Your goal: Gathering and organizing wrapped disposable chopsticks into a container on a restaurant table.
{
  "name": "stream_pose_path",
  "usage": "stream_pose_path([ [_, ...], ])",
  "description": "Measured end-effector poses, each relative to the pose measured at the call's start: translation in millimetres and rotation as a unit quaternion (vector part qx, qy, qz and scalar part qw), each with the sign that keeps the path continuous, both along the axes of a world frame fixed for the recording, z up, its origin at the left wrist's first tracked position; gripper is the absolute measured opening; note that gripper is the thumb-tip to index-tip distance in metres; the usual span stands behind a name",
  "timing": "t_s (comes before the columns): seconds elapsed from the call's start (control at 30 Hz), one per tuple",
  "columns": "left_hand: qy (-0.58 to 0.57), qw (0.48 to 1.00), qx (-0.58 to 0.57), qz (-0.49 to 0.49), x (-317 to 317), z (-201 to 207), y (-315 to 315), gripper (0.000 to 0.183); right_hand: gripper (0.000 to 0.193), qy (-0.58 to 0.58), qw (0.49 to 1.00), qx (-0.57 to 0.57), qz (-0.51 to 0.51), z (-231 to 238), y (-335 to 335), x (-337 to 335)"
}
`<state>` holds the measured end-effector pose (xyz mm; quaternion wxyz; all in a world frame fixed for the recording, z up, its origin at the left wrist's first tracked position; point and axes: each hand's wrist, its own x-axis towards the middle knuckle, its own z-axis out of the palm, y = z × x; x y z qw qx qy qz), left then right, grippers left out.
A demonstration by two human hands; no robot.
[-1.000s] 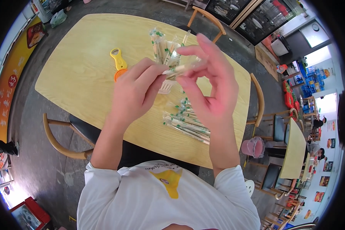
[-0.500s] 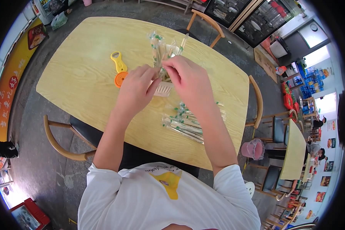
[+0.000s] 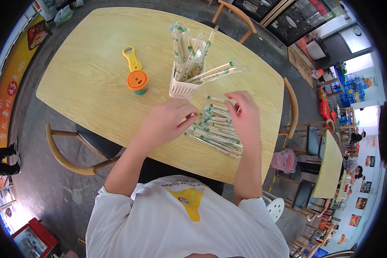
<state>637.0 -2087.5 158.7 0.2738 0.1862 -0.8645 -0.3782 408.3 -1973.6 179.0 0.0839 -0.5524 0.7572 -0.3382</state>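
A loose row of plastic-wrapped disposable chopsticks [image 3: 217, 136] with green print lies on the table. My left hand [image 3: 170, 121] hovers at their left end, fingers curled but thumb and fingertips apart. Over their right end is my right hand [image 3: 245, 117], thumb and forefinger spread, with nothing seen between them. Just beyond stands a white slotted basket [image 3: 184, 90]. More wrapped chopsticks [image 3: 192, 53] stand upright in it, while a few [image 3: 215, 72] lean out over its right side.
Left of the basket are a small tub with an orange lid [image 3: 137, 80] and a yellow peeler-like tool [image 3: 132, 59]. Wooden chairs [image 3: 79, 167] stand round the light wood table [image 3: 90, 99]. A pink bin [image 3: 284, 161] is on the floor to the right.
Both hands have left the basket and come nearer to me, moving apart over the loose chopsticks. Several packets now lean out of the basket to the right.
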Motion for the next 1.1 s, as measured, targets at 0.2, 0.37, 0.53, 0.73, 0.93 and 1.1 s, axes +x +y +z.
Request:
stream_pose_path([
  [0.2, -0.026, 0.993, -0.108, 0.023, -29, -41, 2, 0.02, 0.021, 0.079, 0.996, 0.032, 0.02, -65, 15, -19],
  [0.37, -0.093, 0.988, -0.122, -0.002, -37, -48, 4, 0.022, 0.014, 0.078, 0.995, 0.061, 0.015, -64, 18, -23],
  [0.53, -0.052, 0.993, -0.107, 0.012, -30, -42, 2, 0.023, 0.008, 0.091, 0.994, 0.066, 0.002, -47, 22, -16],
  [0.73, 0.007, 1.0, -0.002, 0.009, -29, 4, 14, 0.028, 0.013, -0.013, 0.998, -0.054, 0.018, 23, 24, 13],
  [0.93, 0.144, 0.987, -0.047, 0.049, -35, 22, 12, 0.02, 0.02, -0.15, 0.95, -0.239, 0.137, 57, 16, 41],
  [1.1, 0.159, 0.961, -0.185, 0.132, -34, 44, -8, 0.015, 0.031, -0.176, 0.912, -0.338, 0.151, 71, -9, 54],
])
